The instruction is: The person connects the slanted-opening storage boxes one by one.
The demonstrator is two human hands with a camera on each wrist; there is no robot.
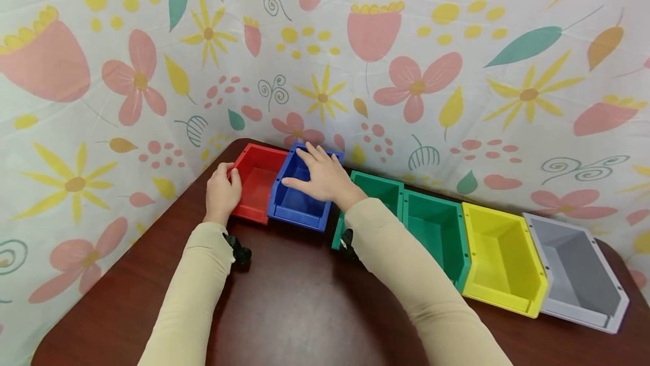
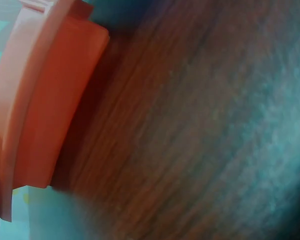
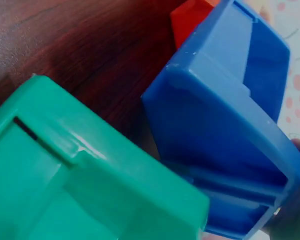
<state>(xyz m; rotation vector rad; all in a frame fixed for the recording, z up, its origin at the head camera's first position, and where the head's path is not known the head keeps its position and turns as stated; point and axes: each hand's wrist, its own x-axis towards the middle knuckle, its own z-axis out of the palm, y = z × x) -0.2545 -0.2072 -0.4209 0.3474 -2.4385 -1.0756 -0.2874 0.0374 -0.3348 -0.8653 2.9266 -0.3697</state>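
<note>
At the far left of the table stands a red plastic bin (image 1: 256,185), also large in the left wrist view. My left hand (image 1: 223,192) grips its left rim, thumb hooked over the edge. Right beside it, a blue bin (image 1: 299,216) overlaps the red bin's right side. Above the blue bin my right hand (image 1: 322,174) is spread, with its fingers extended toward the far rim; whether they touch it I cannot tell. In the right wrist view the blue bin (image 3: 210,125) shows its side wall, apart from a green bin (image 3: 90,165).
Right of the blue bin, a row holds two green bins (image 1: 437,225), a yellow bin (image 1: 495,253) and a grey bin (image 1: 579,276). A flower-patterned cloth (image 1: 325,33) hangs behind the dark wooden table (image 1: 284,298).
</note>
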